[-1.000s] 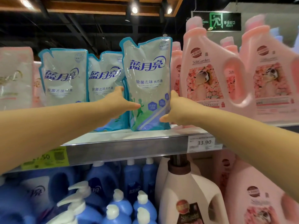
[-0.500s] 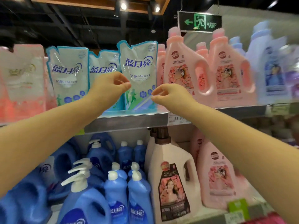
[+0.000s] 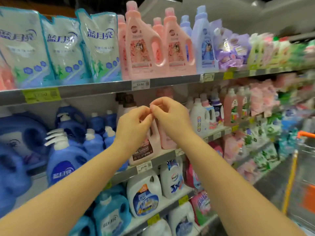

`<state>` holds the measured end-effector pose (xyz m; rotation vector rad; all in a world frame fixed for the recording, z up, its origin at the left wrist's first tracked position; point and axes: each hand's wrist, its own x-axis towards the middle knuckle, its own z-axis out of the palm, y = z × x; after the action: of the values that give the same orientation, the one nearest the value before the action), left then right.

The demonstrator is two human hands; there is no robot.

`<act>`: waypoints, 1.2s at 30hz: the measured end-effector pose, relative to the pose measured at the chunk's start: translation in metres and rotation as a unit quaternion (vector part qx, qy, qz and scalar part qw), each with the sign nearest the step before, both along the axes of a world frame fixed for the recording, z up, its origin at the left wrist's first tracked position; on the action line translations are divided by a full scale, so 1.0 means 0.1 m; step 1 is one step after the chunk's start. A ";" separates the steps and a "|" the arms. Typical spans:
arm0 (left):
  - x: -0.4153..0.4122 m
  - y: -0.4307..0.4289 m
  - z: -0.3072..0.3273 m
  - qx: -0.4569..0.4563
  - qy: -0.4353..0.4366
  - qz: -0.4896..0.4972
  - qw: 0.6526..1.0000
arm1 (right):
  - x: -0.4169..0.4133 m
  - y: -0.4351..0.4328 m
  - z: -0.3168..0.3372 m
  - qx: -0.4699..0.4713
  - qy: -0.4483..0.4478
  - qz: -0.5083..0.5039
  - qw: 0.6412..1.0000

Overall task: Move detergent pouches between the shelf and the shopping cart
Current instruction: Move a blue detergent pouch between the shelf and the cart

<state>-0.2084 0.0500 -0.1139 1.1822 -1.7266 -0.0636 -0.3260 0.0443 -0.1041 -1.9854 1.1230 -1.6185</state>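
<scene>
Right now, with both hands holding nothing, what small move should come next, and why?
Probably part the hands and turn right toward the cart. The left hand and right hand meet at the fingertips, curled and empty; three pouches already stand upright on the top shelf, and only the cart's edge shows, its contents hidden.

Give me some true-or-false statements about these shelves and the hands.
1. Blue-and-white pouches stand on the top shelf. True.
2. The left hand holds a pouch. False: it holds none.
3. Pink bottles stand just right of the pouches. True.
4. The shopping cart is at the left. False: it shows at the right edge.
5. The right hand touches the left hand's fingertips. True.
</scene>
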 end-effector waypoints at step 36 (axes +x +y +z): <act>-6.31 -0.44 -4.63 0.540 -0.045 -0.178 0.821 | -5.79 0.77 -4.87 0.537 -0.294 -0.446 0.653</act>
<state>-0.8390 0.0056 -0.5768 1.6041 -2.0033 -1.3934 -0.9048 0.1214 -0.5910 -0.0533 2.1394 -1.1456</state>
